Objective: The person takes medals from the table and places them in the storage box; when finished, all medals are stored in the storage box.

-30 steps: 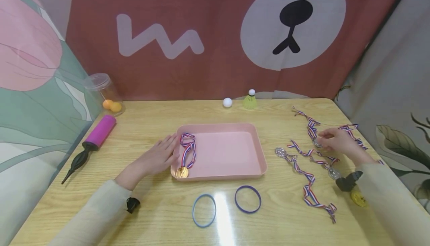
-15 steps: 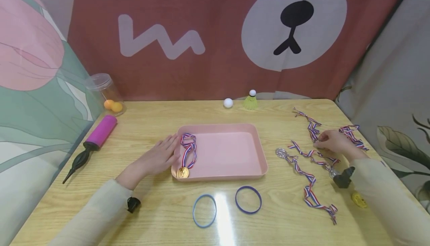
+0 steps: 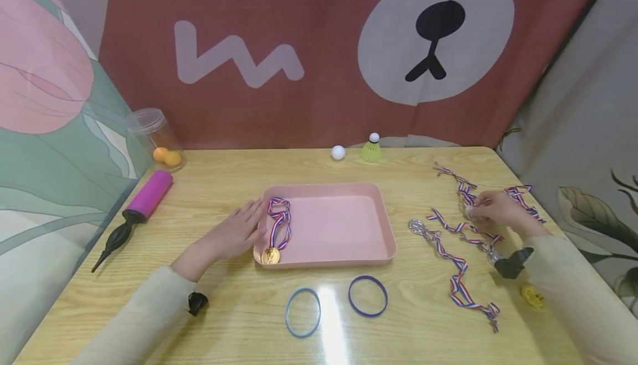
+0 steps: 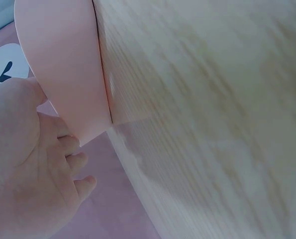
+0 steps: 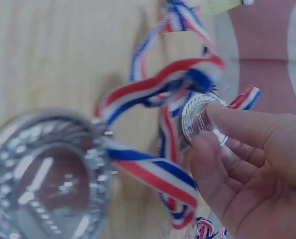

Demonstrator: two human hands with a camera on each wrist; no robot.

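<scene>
Head view: the right hand [image 3: 498, 210] sits at about three o'clock on the table [image 3: 224, 320], near its right edge, pinching a small silver medal [image 5: 200, 119] between thumb and fingertips; the right wrist view shows the disc held on edge, its striped ribbon [image 5: 157, 89] trailing away. Another silver medal [image 3: 416, 225] lies just left of that hand, with more ribbons tangled between them. A gold medal [image 3: 532, 296] lies at four o'clock, close to the table's right edge. The left hand [image 3: 234, 235] lies flat at nine o'clock of the pink tray [image 3: 344, 226], fingers straight and together, fingertips touching the tray's left rim. Inside the tray, along that left wall, rests a second gold medal [image 3: 271, 255] with its ribbon; the remaining tray floor is bare. Two blue rings [image 3: 303, 312] lie at six o'clock, between the tray and the near edge.
</scene>
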